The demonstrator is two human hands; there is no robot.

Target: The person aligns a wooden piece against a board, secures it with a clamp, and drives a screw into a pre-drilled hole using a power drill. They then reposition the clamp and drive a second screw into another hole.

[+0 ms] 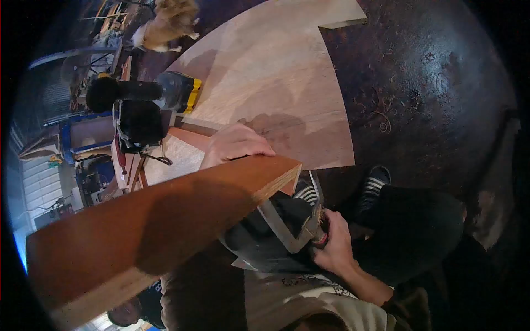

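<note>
A long reddish-brown plywood piece (149,220) with a pale layered edge runs across the foreground and tapers to the right. My left hand (237,144) is at its far edge near that narrow end, closed against it, with the fingertips partly hidden. A metal bar clamp (281,229) stands at the narrow end, its jaws near the pale edge. Wrapped around the clamp's handle, my right hand (335,243) is closed just above my lap. The exact contact between the clamp and the wood is hard to see.
A large pale plywood sheet (276,83) lies on the dark floor (430,83), where curled shavings are scattered. A cordless power tool (176,92) with a yellow-edged base sits on the left. A dog (168,25) is at the top. Part of another person (130,311) shows at lower left.
</note>
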